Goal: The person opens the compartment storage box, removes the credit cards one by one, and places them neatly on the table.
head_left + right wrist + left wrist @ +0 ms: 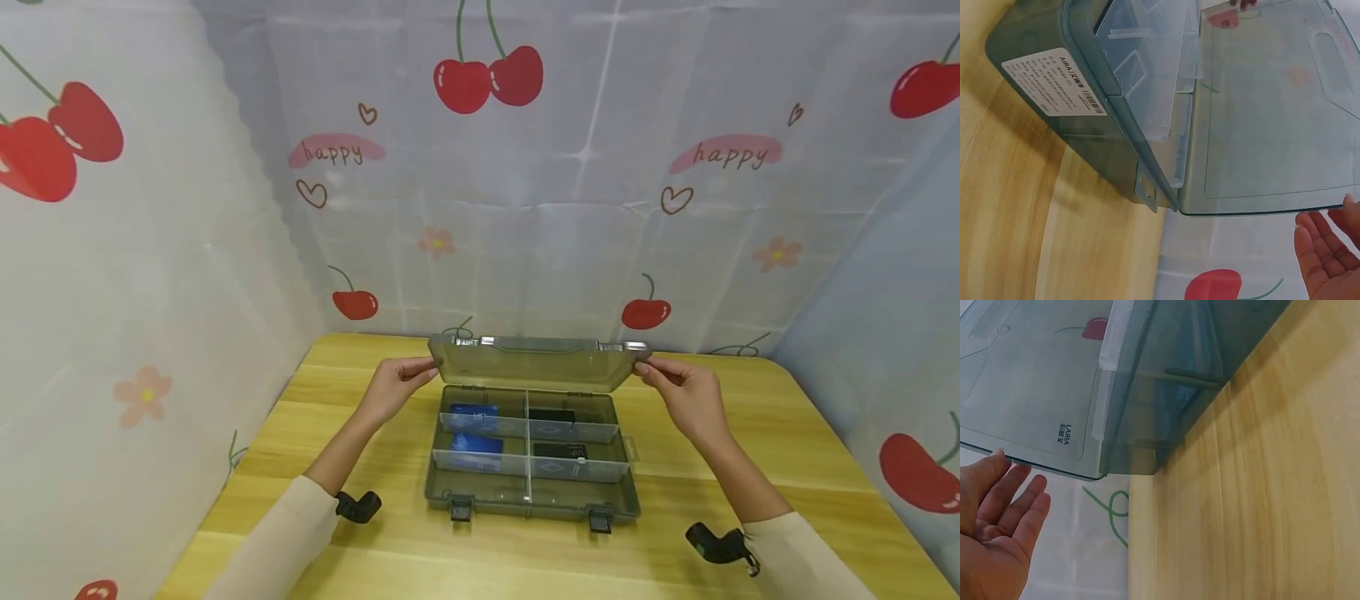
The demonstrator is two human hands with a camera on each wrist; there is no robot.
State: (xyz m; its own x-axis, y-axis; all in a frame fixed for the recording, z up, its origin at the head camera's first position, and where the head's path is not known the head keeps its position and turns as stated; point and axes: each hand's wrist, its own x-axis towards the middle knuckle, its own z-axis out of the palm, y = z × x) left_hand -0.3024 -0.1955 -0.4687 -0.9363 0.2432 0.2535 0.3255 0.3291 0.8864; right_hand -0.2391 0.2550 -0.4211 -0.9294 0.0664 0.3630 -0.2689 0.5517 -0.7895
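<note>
A grey see-through plastic storage box (480,490) lies on the table with its hinged lid (532,367) raised and tilted back. My left hand (392,388) pinches the lid's left edge between thumb and fingers; the left wrist view shows this hand (999,519) at the lid's rim. At the opposite edge, my right hand (688,398) pinches the lid too, also seen in the right wrist view as a hand (1332,250) at the rim. Inside, blue cards (477,450) stand in the left compartments and black cards (561,452) in the right ones.
Dividers (527,450) split the box into several compartments. Two latches (461,508) hang at its front edge. The wooden table (375,550) reaches a cherry-printed curtain (540,250) behind and at the sides. A printed label (1054,81) is stuck on the box's side.
</note>
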